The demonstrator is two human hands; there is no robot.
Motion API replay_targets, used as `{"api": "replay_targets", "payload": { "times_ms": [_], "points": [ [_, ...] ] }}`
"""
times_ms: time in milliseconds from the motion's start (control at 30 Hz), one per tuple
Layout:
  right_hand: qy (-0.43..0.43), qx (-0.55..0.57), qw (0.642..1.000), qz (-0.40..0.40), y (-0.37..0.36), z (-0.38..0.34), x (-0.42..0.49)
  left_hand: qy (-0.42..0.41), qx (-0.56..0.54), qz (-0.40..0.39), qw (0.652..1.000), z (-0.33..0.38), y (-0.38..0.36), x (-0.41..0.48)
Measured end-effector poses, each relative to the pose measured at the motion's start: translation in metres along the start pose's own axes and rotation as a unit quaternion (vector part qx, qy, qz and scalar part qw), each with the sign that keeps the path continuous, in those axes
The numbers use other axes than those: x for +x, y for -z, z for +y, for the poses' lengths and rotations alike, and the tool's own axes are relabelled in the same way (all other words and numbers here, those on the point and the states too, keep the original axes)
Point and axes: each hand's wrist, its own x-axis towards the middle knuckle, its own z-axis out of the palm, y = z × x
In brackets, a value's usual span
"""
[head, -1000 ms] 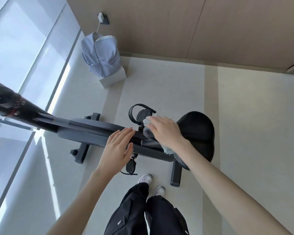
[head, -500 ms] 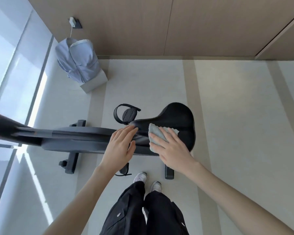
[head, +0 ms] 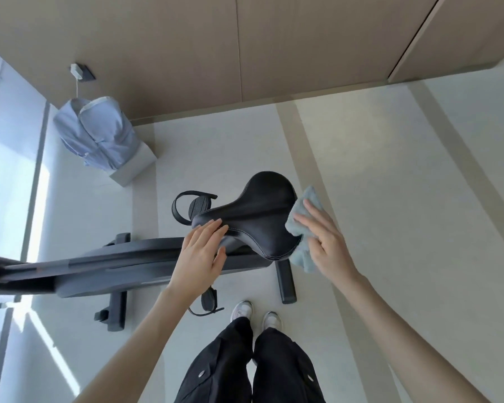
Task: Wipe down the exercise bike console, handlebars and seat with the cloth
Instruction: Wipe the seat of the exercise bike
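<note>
The black bike seat [head: 259, 219] sits in the middle of the view, its narrow nose pointing left. My left hand [head: 201, 254] rests flat on the nose, fingers extended and holding nothing. A light blue cloth [head: 301, 225] is pressed against the seat's wide right rear edge by my right hand [head: 323, 242]. The dark grey bike frame [head: 114, 266] runs off to the left. Console and handlebars are out of view.
A pale blue shirt [head: 96, 135] is draped over a white box by the wood-panelled wall [head: 186, 48]. A strapped pedal [head: 197, 209] lies behind the seat, another pedal [head: 208, 301] near my white shoes [head: 256, 314]. Windows fill the left side.
My right hand has dragged the cloth from the seat's nose across the top to its right rear edge. My left hand has stayed on the nose. The view has shifted rightward.
</note>
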Motion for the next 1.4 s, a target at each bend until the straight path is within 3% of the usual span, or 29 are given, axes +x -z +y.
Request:
{"api": "replay_targets", "payload": {
  "times_ms": [167, 367, 500, 633, 767, 967, 1100, 1233, 1400],
  "points": [
    [-0.08, 0.017, 0.997, -0.015, -0.032, -0.005, 0.043, -0.005, 0.004, -0.005, 1.0, -0.003, 0.002, 0.0],
    [-0.115, -0.032, 0.982, 0.149, -0.068, -0.017, 0.018, -0.015, 0.001, -0.016, 1.0, -0.007, 0.003, -0.002],
    [-0.185, -0.059, 0.958, 0.212, -0.089, -0.038, 0.004, -0.026, -0.006, -0.018, 0.999, -0.011, 0.005, 0.0],
    [-0.256, -0.058, 0.941, 0.214, -0.108, -0.059, -0.009, -0.042, -0.013, -0.023, 0.999, -0.017, 0.006, 0.001],
    [-0.251, -0.075, 0.951, 0.161, -0.12, -0.076, -0.026, -0.051, -0.015, -0.037, 0.998, -0.022, 0.008, 0.002],
    [-0.206, -0.011, 0.971, 0.118, -0.069, -0.083, -0.045, -0.066, -0.031, -0.035, 0.997, -0.01, 0.015, 0.006],
    [-0.173, -0.033, 0.978, 0.111, -0.022, -0.091, -0.057, -0.111, -0.062, -0.014, 0.992, 0.021, 0.024, 0.02],
    [-0.174, -0.098, 0.966, 0.164, 0.039, -0.088, -0.076, -0.222, -0.065, -0.015, 0.973, 0.082, 0.036, 0.044],
    [-0.222, -0.181, 0.923, 0.257, 0.113, -0.08, -0.125, -0.379, -0.049, -0.018, 0.924, 0.186, 0.039, 0.061]
  ]
}}
